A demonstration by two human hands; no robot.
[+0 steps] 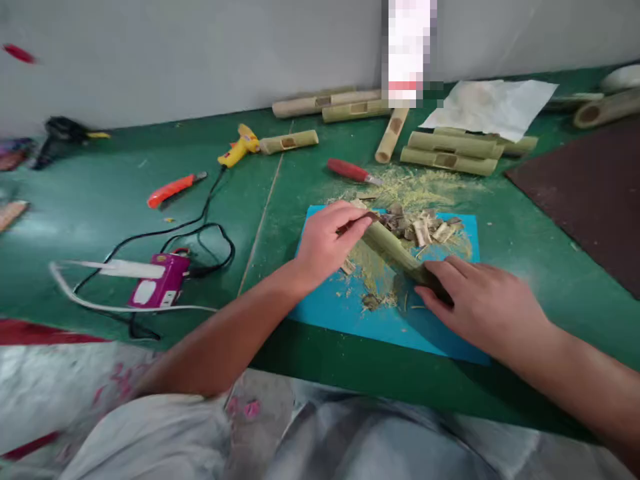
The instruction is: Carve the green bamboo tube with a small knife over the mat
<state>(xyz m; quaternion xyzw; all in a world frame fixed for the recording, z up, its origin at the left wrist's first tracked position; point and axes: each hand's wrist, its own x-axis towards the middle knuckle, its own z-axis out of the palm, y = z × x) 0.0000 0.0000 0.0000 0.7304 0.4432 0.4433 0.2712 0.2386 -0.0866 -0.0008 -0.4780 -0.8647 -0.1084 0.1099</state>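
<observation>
A green bamboo tube [393,248] slants across in front of me, held at both ends. My left hand [333,237] closes on its upper left end, thumb and fingers around it. Around the lower right end my right hand [483,293] is closed. Beneath lies a blue sheet [320,300], strewn with sawdust and bamboo scraps [425,230]. Just beyond the sheet is a red-handled knife [350,170]. Whether the tube has a cut opening, I cannot tell from this side.
Several notched bamboo tubes [450,161] lie along the back, some under white paper [490,107]. At left are a yellow glue gun [240,148], an orange utility knife [173,191] and a purple power strip [160,280] with trailing cords. A dark brown board [590,193] covers the right side.
</observation>
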